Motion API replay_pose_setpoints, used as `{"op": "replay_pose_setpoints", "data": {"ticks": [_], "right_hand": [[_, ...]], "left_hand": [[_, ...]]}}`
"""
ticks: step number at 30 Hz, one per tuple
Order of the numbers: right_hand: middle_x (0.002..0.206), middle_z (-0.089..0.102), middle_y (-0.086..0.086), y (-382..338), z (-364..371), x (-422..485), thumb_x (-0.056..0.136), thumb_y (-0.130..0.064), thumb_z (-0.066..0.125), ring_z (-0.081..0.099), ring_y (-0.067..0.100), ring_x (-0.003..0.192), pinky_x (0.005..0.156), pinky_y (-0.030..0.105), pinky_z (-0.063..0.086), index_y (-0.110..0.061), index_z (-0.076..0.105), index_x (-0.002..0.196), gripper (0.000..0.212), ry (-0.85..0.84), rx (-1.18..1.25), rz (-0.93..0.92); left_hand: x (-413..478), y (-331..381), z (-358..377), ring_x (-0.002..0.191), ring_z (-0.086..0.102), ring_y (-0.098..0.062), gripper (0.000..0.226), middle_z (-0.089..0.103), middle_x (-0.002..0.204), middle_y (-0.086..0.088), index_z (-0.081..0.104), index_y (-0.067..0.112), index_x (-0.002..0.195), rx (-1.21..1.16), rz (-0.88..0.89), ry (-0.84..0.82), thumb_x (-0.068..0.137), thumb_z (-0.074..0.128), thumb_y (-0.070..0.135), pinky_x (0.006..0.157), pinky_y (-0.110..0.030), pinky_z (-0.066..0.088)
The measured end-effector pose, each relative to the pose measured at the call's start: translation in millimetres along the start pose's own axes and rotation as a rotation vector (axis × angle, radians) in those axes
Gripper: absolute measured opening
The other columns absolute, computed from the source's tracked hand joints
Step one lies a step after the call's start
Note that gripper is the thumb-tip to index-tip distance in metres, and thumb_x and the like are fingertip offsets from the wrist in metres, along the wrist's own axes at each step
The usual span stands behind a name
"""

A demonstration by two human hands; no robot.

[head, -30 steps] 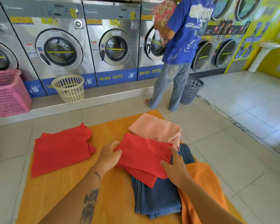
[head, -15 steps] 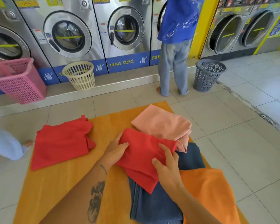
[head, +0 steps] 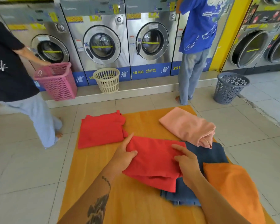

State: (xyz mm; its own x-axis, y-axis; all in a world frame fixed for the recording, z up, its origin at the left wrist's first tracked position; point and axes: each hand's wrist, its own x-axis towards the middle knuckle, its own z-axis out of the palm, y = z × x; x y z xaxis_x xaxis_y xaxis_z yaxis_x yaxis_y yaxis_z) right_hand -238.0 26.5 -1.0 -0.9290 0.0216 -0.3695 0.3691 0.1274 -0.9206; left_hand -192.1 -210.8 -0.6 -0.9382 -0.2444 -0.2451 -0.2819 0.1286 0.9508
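Folding looks about halfway, I judge. My left hand (head: 122, 159) pinches the left edge of the red shirt (head: 153, 160); my right hand (head: 187, 165) grips its right edge. Shirt sits folded on the jeans (head: 207, 152), over the orange mat (head: 136, 204). Red cloth (head: 100, 130) and pink cloth (head: 186, 125) look folded; jeans and orange towel (head: 233, 191) left.

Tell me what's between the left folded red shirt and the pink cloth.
Head view: only bare orange mat between folded red shirt and pink cloth. The held red garment lies nearer, outside it.
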Motion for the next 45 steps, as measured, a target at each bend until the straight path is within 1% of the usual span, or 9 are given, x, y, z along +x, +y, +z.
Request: {"op": "replay_pose_setpoints", "data": {"ticks": [5,10,15,20,25,32,37,42,45], "right_hand": [[0.095,0.067,-0.006,6,58,-31,0.078,0.002,0.060,0.063,0.019,0.071,0.064,0.040,0.053,-0.036,0.075,0.100,0.046,-0.137,-0.105,-0.046],[0.108,0.062,-0.008,-8,122,-32,0.088,-0.010,0.063,0.063,0.014,0.066,0.051,0.025,0.048,-0.037,0.070,0.108,0.034,-0.184,-0.217,-0.207],[0.151,0.040,0.006,-1,154,-22,0.093,-0.022,0.062,0.048,0.022,0.126,0.095,0.030,0.042,-0.016,0.043,0.147,0.058,-0.489,-0.635,-0.142],[0.161,0.021,0.008,33,159,-30,0.092,-0.033,0.057,0.027,0.027,0.144,0.114,0.035,0.027,-0.012,0.024,0.155,0.074,-0.565,-0.939,-0.128],[0.161,0.019,0.005,38,155,-34,0.091,-0.035,0.056,0.026,0.026,0.144,0.111,0.033,0.029,-0.017,0.021,0.156,0.076,-0.580,-0.949,-0.136],[0.156,0.032,0.002,30,124,-49,0.092,-0.029,0.060,0.035,0.021,0.138,0.098,0.026,0.033,-0.021,0.034,0.151,0.065,-0.497,-0.823,-0.217],[0.153,0.037,-0.003,21,71,-71,0.093,-0.035,0.060,0.039,0.017,0.137,0.102,0.029,0.038,-0.031,0.038,0.147,0.059,-0.363,-0.757,-0.247],[0.115,0.058,-0.008,20,-3,-85,0.092,-0.032,0.059,0.058,0.001,0.073,0.052,0.012,0.046,-0.030,0.044,0.144,0.054,-0.189,-0.709,-0.209],[0.138,0.051,0.005,24,-53,-93,0.090,-0.028,0.062,0.057,0.015,0.107,0.082,0.027,0.052,-0.025,0.046,0.141,0.053,-0.114,-0.691,-0.174]], "left_hand": [[-53,-32,-54,0.126,0.047,-0.007,0.044,0.054,0.134,0.015,0.064,0.049,0.116,0.281,0.044,0.117,0.093,0.054,0.012,0.110,-0.026,0.034],[-77,-38,-108,0.127,0.044,-0.013,0.040,0.046,0.136,0.007,0.064,0.050,0.113,0.312,0.065,0.300,0.096,0.053,0.016,0.108,-0.026,0.033],[-90,-61,-132,0.146,0.019,-0.024,0.057,-0.003,0.162,0.001,0.042,0.034,0.146,0.504,-0.198,0.163,0.092,0.056,0.022,0.115,-0.041,0.031],[-98,-83,-121,0.146,0.013,-0.032,0.068,-0.006,0.164,-0.004,0.018,0.042,0.153,0.819,-0.355,0.163,0.092,0.048,0.035,0.114,-0.049,0.027],[-101,-91,-128,0.144,0.012,-0.033,0.071,0.000,0.163,-0.003,0.016,0.043,0.152,0.855,-0.425,0.187,0.087,0.045,0.037,0.112,-0.053,0.028],[-107,-63,-120,0.141,0.022,-0.027,0.064,0.018,0.159,0.000,0.042,0.033,0.143,0.653,-0.191,0.316,0.080,0.045,0.028,0.111,-0.054,0.030],[-103,-45,-83,0.114,0.046,-0.004,0.048,0.046,0.136,0.009,0.054,0.033,0.131,0.446,0.067,0.270,0.085,0.050,0.020,0.095,-0.026,0.040],[-100,-39,-3,0.117,0.052,-0.008,0.051,0.051,0.134,0.005,0.049,0.031,0.138,0.276,0.171,0.118,0.090,0.049,0.011,0.086,-0.024,0.051],[-101,-35,51,0.124,0.050,-0.009,0.055,0.047,0.143,0.003,0.042,0.029,0.144,0.269,0.207,-0.061,0.092,0.045,0.011,0.092,-0.032,0.051]]}}
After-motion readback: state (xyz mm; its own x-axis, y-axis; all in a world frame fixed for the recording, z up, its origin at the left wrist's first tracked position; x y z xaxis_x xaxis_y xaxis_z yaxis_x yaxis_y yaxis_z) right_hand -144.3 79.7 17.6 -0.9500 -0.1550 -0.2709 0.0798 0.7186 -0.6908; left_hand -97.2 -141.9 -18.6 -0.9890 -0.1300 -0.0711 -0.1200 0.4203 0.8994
